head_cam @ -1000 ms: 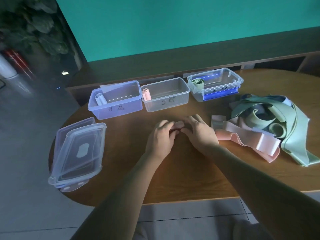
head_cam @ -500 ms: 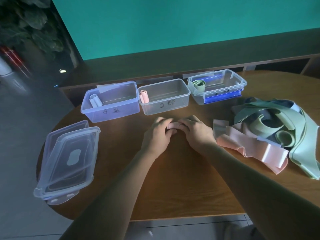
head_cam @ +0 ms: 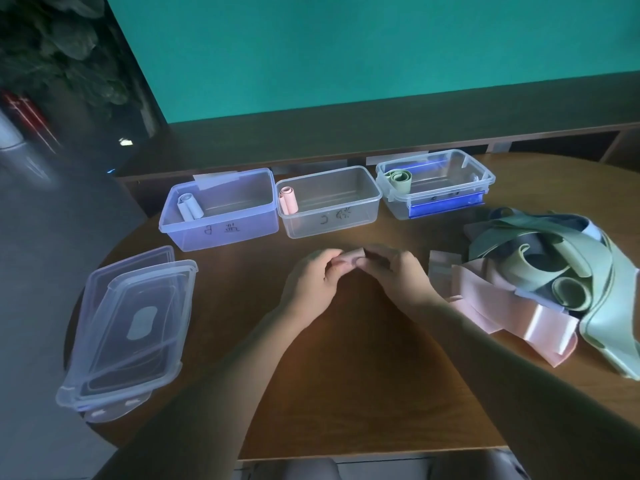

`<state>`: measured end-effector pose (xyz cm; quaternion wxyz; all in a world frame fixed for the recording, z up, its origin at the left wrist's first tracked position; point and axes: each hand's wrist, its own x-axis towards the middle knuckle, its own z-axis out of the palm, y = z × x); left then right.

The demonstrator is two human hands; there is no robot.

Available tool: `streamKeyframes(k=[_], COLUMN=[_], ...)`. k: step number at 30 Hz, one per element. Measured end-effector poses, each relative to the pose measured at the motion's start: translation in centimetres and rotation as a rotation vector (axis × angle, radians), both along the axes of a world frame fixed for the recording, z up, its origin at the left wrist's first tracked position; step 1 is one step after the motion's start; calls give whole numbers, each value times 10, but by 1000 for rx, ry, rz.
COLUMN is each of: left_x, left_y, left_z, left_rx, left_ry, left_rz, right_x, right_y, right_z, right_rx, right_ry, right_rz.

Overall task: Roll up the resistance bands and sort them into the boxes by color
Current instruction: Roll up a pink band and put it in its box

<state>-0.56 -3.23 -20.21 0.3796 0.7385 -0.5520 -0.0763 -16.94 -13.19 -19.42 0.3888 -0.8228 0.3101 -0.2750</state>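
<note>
We pinch a small pink roll point(head_cam: 349, 258) between our left hand point(head_cam: 313, 284) and right hand point(head_cam: 398, 275), fingertips meeting around it. The middle box point(head_cam: 329, 202) stands at twelve o'clock; the loose bands point(head_cam: 540, 282) lie at three.

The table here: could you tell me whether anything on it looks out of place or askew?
Nothing is spilled or damaged. Each box holds one matching roll. The stacked lids lie askew, overhanging the table edge at left. The unrolled bands sit in a tangled heap at right.
</note>
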Motion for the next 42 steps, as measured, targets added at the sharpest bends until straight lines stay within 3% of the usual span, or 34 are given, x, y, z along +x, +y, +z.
streamKeyframes(k=[3, 7, 16, 19, 23, 32, 36, 42], left_x=[-4, 0, 44, 66, 93, 104, 101, 100], left_y=[7, 12, -9, -20, -33, -43, -42, -40], left_z=[10, 31, 98, 101, 88, 54, 46, 40], left_rx=[16, -25, -213, -232, -276, -256, -284, -227], left_ry=[203, 435, 437, 366, 170, -80, -110, -16], left_rz=[-37, -105, -107, -71, 133, 247, 291, 292], right_x=[-5, -1, 58, 77, 100, 133, 152, 167], right_y=[5, 4, -31, -45, -68, -117, -127, -135], right_z=[10, 26, 80, 94, 109, 96, 81, 72], right_rx=[145, 194, 584, 474, 277, -40, 5, 38], right_ry=[-171, -233, -522, -433, -324, 42, 116, 192], right_rz=[39, 46, 153, 131, 20, -30, -17, 3])
